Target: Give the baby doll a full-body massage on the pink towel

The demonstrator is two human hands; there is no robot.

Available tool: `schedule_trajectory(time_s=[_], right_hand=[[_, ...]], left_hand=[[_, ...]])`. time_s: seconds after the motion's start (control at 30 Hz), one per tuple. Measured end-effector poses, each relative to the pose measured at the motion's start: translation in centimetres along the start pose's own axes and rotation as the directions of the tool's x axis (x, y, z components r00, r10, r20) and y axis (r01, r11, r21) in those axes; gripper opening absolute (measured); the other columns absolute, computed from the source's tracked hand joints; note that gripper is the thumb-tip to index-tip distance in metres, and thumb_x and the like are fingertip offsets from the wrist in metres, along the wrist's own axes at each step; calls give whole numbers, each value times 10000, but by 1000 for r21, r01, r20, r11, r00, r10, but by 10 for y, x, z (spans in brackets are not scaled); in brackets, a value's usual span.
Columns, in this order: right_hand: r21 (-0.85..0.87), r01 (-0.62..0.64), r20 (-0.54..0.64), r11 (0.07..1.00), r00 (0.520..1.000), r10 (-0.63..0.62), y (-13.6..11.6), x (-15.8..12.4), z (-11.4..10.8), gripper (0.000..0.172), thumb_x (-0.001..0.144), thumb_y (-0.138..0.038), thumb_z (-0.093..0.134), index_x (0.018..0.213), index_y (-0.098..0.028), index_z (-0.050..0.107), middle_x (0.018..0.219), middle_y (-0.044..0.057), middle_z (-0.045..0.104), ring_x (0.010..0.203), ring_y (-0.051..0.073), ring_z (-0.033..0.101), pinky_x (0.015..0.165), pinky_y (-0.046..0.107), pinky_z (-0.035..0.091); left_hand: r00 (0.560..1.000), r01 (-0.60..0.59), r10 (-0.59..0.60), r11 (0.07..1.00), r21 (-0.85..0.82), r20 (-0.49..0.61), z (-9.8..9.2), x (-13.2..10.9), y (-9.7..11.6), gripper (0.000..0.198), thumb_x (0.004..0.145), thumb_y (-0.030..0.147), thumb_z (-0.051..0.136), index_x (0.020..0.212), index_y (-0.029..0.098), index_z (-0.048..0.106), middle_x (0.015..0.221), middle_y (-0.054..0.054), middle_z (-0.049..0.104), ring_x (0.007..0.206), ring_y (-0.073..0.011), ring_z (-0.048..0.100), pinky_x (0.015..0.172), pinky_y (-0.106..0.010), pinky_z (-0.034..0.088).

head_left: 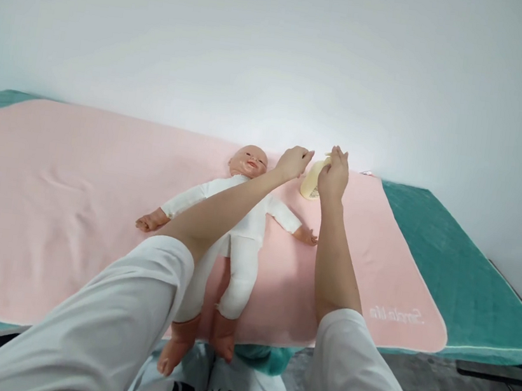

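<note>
A pale yellow pump bottle [311, 181] stands to the right of a doll's head, its nozzle pointing left. My right hand [335, 174] is at the bottle's top, with the thumb in front and the fingers by the pump head. Just left of the nozzle, my left hand [295, 163] is curled with its back towards me; its palm is hidden, and I cannot see whether it holds anything. Beneath my left forearm lies a baby doll [241, 276] on its back, with a white cloth body, bare feet towards me and arms spread.
A pink blanket [73, 196] with white lettering near its right corner covers most of a green padded table [461, 279]. A pale wall [280, 50] rises right behind the table. The doll's feet overhang the front edge, close to my body. Grey floor shows at lower right.
</note>
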State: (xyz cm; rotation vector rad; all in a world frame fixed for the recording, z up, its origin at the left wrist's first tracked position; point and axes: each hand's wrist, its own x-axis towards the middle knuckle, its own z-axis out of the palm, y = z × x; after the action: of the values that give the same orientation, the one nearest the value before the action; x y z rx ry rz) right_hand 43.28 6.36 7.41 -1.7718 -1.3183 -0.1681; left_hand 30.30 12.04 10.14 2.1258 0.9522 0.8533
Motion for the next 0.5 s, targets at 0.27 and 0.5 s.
schedule_trajectory(time_s=[0.27,0.5], right_hand=[[504,-8,51,863,998,-21,-86,-51,25,717,1000,-614,225,1451,-133,509,1555,137,489,1510,217,388,1265,436,295],[478,-121,257,870,966,-7,-131,-87,58,683,1014,-516,-67,1631,-227,-22,1721,-4,31,1593,131,-15,1295,467,159]], left_hand=[[1000,-15,15,997,-73,9,-46,-51,-11,360,901,185,517,543,155,529,570,-32,593,566,-129,578,642,-254,478],[990,12,-73,899,-439,-123,-59,-131,-12,496,1033,408,283,1079,169,715,1141,-103,724,1226,-219,635,1134,-389,447]])
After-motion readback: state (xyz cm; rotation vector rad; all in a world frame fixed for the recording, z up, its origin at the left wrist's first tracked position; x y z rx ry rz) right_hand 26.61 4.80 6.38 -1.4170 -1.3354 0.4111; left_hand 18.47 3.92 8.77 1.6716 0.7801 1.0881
